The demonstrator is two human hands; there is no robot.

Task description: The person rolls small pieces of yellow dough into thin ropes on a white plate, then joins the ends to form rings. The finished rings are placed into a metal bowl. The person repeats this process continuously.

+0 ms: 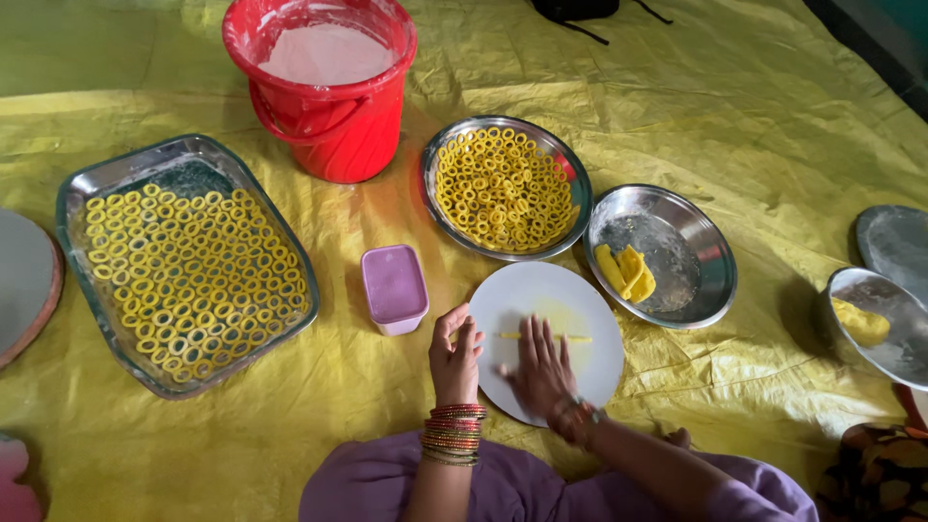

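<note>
Right hand [543,372] flat, fingers spread, palm pressing thin yellow dough strip [541,336] on white round board [570,300]. Left hand [454,356] upright at board's left edge, fingers loosely curled, holding nothing. Purple box [394,287] just left. Round plate [505,188] and rectangular tray [184,261] full of yellow rings. Red bucket [329,92] behind.

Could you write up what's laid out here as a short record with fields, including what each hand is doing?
Surface: yellow sheet spread on the floor
Left hand: at the left edge of the white plate, fingers curled
Right hand: flat on the plate, over a thin yellow dough strip
Rectangular tray: rows of yellow dough rings
Round steel plate: more rings
Steel plate to its right: yellow dough pieces
Others: red bucket, purple-lidded box
</note>
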